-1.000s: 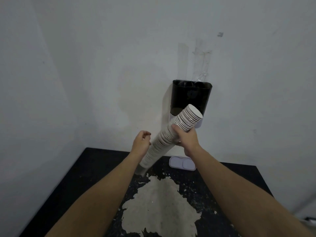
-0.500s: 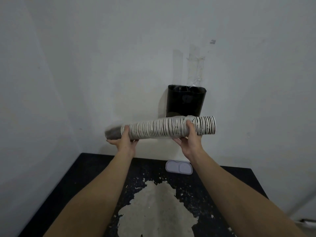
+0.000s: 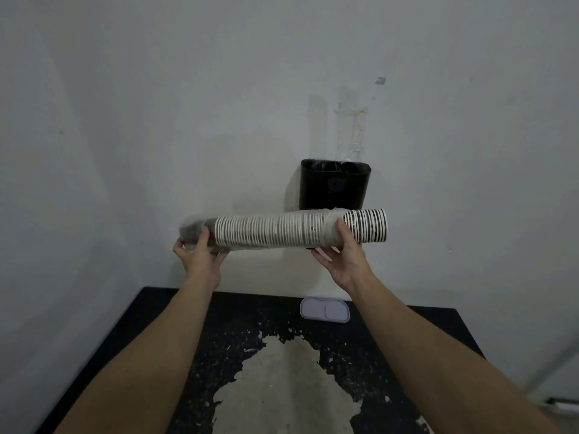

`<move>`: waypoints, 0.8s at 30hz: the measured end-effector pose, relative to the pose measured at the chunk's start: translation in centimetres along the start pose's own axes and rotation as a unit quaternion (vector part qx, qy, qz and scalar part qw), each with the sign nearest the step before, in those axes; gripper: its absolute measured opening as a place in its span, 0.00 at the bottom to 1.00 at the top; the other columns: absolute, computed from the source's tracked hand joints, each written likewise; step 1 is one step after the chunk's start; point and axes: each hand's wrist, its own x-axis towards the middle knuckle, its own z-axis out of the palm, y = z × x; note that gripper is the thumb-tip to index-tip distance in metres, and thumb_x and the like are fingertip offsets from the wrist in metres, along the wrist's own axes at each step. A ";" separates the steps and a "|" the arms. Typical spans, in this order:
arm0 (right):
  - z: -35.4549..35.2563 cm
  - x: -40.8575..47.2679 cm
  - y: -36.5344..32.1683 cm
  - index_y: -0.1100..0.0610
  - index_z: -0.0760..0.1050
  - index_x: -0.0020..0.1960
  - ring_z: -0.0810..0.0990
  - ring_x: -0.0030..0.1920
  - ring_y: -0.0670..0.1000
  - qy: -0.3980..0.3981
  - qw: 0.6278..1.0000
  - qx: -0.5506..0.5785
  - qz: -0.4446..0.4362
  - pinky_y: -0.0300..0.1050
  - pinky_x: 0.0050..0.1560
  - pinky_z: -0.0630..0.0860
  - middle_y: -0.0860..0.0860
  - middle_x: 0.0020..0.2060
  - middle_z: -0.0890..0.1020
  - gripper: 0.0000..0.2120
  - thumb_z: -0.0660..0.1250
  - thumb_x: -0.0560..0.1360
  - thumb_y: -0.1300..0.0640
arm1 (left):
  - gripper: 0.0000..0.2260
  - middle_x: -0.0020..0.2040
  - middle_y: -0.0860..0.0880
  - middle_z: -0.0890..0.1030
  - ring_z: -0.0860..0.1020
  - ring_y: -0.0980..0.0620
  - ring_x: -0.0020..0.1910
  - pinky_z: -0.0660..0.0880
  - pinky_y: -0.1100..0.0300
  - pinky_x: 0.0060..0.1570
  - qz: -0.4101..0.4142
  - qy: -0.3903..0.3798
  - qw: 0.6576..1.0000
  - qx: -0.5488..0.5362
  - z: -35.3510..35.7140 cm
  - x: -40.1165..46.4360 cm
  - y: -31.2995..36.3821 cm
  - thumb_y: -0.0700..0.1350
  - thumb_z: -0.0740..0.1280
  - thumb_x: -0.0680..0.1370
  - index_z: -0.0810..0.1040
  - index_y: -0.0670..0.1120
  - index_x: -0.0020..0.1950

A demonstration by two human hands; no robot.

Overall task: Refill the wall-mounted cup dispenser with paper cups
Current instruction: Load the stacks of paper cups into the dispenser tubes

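A long stack of paper cups, partly in a clear plastic sleeve, is held level just in front of and below the black wall-mounted dispenser, its right end bare and reaching past the dispenser's right side. The left hand grips the sleeve's loose end left of the dispenser, fingers curled around it; the right hand cups the stack from beneath where the sleeve bunches, thumb over the top, directly under the dispenser. The step in hand looks to be stripping off the sleeve before loading. To do it well, the right hand should probably hold the bare cups firmly while the left draws the plastic away along the stack's axis, keeping the column straight so it does not buckle or shed cups. The stack would then need tipping upright and lowering into the dispenser's open top; which way the cups face is hard to tell. Below the dispenser, a pale lid-like tray lies on the worn counter.
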 end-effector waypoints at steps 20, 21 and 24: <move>1.0 -0.4 -0.6 0.48 0.65 0.73 0.82 0.60 0.58 0.034 0.997 0.032 -0.069 0.58 0.53 0.83 0.55 0.64 0.79 0.34 0.77 0.73 0.56 | 0.35 0.67 0.45 0.71 0.76 0.44 0.62 0.81 0.40 0.51 -0.006 0.007 1.000 0.027 1.4 -0.7 -0.4 0.42 0.79 0.70 0.60 0.56 0.67; 1.0 -0.4 -0.6 0.48 0.64 0.74 0.81 0.62 0.58 0.033 0.997 0.023 -0.071 0.58 0.52 0.83 0.54 0.65 0.79 0.35 0.77 0.72 0.57 | 0.32 0.66 0.45 0.72 0.77 0.44 0.62 0.81 0.41 0.50 -0.005 0.010 1.000 0.024 1.4 -0.6 -0.4 0.44 0.78 0.71 0.62 0.55 0.65; 1.1 -0.6 -0.5 0.49 0.59 0.76 0.78 0.65 0.58 0.042 0.996 0.003 -0.075 0.58 0.53 0.82 0.54 0.67 0.76 0.41 0.78 0.71 0.61 | 0.22 0.64 0.44 0.73 0.78 0.45 0.59 0.82 0.41 0.48 0.003 0.016 1.000 0.011 1.4 -0.1 -0.4 0.48 0.74 0.76 0.64 0.52 0.63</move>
